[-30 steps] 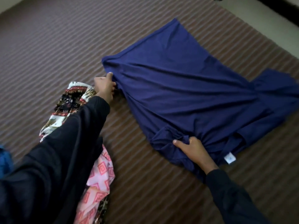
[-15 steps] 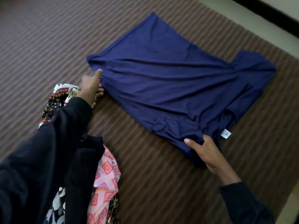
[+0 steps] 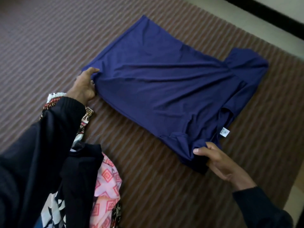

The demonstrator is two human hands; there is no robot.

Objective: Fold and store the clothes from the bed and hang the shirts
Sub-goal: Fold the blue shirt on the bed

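A bed [image 3: 49, 46] covered in a brown spread with thin pale stripes filled nearly the whole view. A navy blue shirt [image 3: 164, 79] lay flat on it, folded lengthwise, its hem toward the far left and its neck end toward the near right, where a small white size label [image 3: 224, 132] showed. One short sleeve stuck out at the far right corner. Near the left edge, just beside the shirt, lay a heap of patterned clothes [image 3: 107, 186] in pink, white, red and black, partly hidden behind a dark sleeve.
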